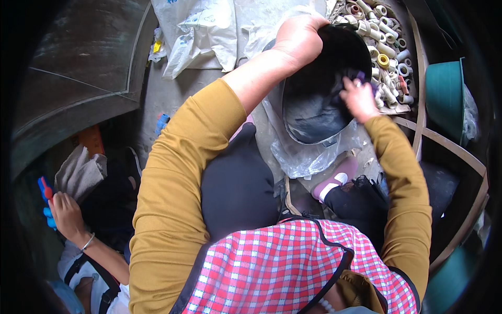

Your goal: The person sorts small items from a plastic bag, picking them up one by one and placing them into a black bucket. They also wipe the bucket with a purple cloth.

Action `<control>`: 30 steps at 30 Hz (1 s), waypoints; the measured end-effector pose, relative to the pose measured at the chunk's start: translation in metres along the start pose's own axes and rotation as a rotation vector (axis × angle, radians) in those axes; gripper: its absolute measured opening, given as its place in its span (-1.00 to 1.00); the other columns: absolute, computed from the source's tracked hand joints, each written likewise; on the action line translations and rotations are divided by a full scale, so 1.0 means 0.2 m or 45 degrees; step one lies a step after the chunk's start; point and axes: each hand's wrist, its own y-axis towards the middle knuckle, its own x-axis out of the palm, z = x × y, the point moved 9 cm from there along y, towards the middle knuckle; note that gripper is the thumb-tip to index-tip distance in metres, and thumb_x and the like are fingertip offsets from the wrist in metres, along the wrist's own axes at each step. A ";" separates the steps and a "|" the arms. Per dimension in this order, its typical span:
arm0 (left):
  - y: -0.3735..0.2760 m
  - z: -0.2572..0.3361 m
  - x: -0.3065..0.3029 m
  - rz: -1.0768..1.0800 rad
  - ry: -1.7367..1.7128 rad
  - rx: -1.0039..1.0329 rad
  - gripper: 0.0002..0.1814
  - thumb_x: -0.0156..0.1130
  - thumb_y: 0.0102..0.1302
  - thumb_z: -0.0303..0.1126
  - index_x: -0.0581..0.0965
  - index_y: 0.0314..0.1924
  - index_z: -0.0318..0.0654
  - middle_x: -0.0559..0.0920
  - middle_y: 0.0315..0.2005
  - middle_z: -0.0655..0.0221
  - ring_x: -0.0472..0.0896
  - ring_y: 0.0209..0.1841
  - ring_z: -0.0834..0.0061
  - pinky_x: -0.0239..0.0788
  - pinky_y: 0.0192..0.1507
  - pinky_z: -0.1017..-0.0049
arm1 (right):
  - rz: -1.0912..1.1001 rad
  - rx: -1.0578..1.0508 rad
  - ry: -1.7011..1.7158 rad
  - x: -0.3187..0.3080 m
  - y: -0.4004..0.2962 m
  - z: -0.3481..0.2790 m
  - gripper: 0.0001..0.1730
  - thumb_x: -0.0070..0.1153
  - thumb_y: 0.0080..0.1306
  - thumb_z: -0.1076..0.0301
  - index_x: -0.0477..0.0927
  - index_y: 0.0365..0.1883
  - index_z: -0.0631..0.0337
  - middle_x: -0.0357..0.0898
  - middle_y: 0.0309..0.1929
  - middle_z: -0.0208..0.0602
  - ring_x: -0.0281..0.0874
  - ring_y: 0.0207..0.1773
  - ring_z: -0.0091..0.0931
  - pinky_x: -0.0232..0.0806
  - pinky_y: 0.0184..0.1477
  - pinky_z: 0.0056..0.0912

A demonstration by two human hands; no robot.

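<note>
A black oval tub (313,106) stands tilted in front of me, its inside facing me. Closed over its upper rim is my left hand (300,39). My right hand (359,98), slightly blurred, reaches over the tub's right side with a purple cloth (362,80) at its fingers. Part of that cloth lies against the dark inner wall. Under and around the tub is a clear plastic bag (306,161). White plastic pipe fittings (386,49) lie in a heap just right of the tub, one of them yellow.
White printed sacks (204,35) lie at the upper left, a blue fitting (162,122) below them. Wooden strips (421,78) and a green basin (443,98) stand at right. At lower left, a co-worker's hand (66,216) holds a red and blue object (46,188) beside a grey cloth (80,172).
</note>
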 end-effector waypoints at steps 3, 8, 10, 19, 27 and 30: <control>0.00 0.02 0.01 0.111 -0.017 0.121 -0.58 -0.02 -0.06 -0.57 0.56 -0.16 -0.08 0.59 -0.28 0.16 0.54 -0.16 0.20 0.34 -0.08 0.39 | -0.175 0.154 0.678 0.05 -0.13 -0.31 -0.64 -0.03 0.02 0.42 0.57 -0.19 -0.12 0.40 -0.06 -0.19 0.41 -0.08 -0.24 0.32 -0.12 -0.20; 0.00 0.02 0.06 0.091 0.051 0.162 -0.53 -0.05 -0.09 -0.64 0.56 -0.14 -0.12 0.58 -0.22 0.16 0.53 -0.10 0.23 0.32 -0.01 0.43 | 0.040 0.221 2.528 -0.36 -0.01 -0.69 -0.37 -0.04 0.03 0.53 0.22 0.16 0.30 0.39 -0.01 -0.06 0.37 0.01 -0.39 0.19 0.06 -0.48; 0.05 -0.01 0.05 0.082 0.082 0.196 -0.57 -0.01 -0.06 -0.56 0.56 -0.14 -0.05 0.59 -0.26 0.17 0.55 -0.16 0.21 0.35 -0.07 0.39 | 0.263 0.181 2.279 -0.44 0.01 -0.65 -0.32 0.00 -0.02 0.55 0.22 0.16 0.28 0.35 0.04 -0.03 0.34 0.08 -0.25 0.18 0.10 -0.40; 0.10 0.12 0.16 -0.258 0.355 0.179 -0.66 0.00 0.03 -0.43 0.58 -0.18 0.05 0.60 -0.29 0.23 0.56 -0.18 0.25 0.39 -0.13 0.35 | -0.213 -0.344 -0.489 0.19 0.09 0.04 -0.86 -0.05 0.07 0.34 0.58 -0.52 0.02 0.45 -0.42 -0.46 0.42 -0.30 -0.45 0.18 -0.31 -0.33; 0.10 0.12 0.25 -0.308 0.208 0.172 -0.65 0.03 0.01 -0.44 0.58 -0.17 0.01 0.59 -0.25 0.22 0.55 -0.14 0.24 0.37 -0.09 0.35 | -0.056 0.229 0.437 -0.18 0.42 0.16 -0.57 -0.22 0.21 0.28 0.29 0.07 0.15 0.24 0.12 -0.19 0.14 0.19 -0.34 -0.03 0.18 -0.23; 0.10 0.09 0.21 -0.270 0.153 0.113 -0.56 0.00 -0.05 -0.55 0.57 -0.13 -0.02 0.60 -0.26 0.19 0.55 -0.14 0.22 0.36 -0.08 0.36 | -0.308 0.270 0.386 0.01 0.39 0.09 -0.44 -0.25 0.22 0.31 0.16 0.22 0.15 0.10 0.27 -0.17 0.03 0.32 -0.34 -0.15 0.28 -0.02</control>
